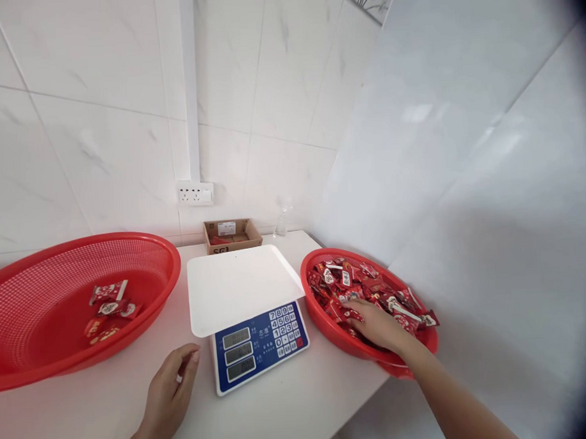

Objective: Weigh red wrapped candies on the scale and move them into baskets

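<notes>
My right hand (376,322) reaches into the red plastic basket (320,324) on the right, its fingers and thumb closed around a small red snack packet (350,312). Many more red packets (372,284) with white labels fill that basket. Near the front left corner of a digital scale (261,348), my left hand (171,387) hovers with curled fingers, and I see nothing held in it. The scale's white pan (242,285) bears nothing. Several red packets (111,309) lie in a larger red mesh basket (150,250) on the left.
Behind the scale stands an open cardboard box (248,237) with something red inside. A clear transparent object (282,221) stands beside it against the wall. A socket panel (195,193) is on the tiled wall. The white table's (323,404) edge runs below the right basket.
</notes>
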A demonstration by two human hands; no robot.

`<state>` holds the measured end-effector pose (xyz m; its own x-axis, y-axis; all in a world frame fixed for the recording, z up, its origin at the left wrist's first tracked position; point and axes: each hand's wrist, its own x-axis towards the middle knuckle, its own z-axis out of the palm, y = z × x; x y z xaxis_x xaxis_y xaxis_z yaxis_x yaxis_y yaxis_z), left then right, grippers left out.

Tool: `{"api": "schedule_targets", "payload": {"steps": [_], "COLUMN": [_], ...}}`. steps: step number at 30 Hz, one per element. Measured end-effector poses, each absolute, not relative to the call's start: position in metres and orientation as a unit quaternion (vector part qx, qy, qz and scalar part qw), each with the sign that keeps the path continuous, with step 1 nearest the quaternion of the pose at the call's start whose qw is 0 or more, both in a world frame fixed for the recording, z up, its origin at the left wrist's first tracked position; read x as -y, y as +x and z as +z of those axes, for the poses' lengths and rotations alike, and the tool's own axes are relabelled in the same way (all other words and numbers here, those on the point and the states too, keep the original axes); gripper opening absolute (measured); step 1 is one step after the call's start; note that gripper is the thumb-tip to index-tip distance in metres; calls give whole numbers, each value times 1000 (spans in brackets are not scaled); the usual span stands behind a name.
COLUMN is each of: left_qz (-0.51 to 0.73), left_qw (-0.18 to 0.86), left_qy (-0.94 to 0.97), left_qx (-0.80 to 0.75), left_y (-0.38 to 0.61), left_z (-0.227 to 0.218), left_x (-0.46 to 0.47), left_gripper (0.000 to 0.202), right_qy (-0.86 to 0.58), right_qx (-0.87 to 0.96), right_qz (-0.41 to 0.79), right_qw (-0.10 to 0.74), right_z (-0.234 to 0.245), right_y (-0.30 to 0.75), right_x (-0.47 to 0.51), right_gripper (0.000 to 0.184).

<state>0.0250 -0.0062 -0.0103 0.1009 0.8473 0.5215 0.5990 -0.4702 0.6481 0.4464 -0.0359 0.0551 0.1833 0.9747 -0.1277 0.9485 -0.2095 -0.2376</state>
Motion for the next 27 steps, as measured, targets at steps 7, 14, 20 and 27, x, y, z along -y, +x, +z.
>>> {"api": "schedule_targets", "payload": {"steps": [7, 14, 20, 27], "left_qz": [445, 436, 444, 449], "left_qw": [175, 196, 201, 220], "left_qy": [735, 735, 729, 722], "left_qx": [-480, -481, -480, -477], "left_y": [25, 23, 23, 24], "left_z": [-13, -13, -13, -13], "left_x": [7, 5, 6, 5], "left_gripper": [19, 20, 21, 21], "right_qy": [-766, -767, -755, -711], "right_qx": [624, 595, 548, 426], "right_qz": [106, 140, 210, 318], "right_qw": [106, 194, 291, 459], "right_z": [71, 84, 87, 87], "right_y": [450, 438, 429, 412], "right_x": [13, -10, -19, -25], "right_gripper": [43, 41, 41, 42]}}
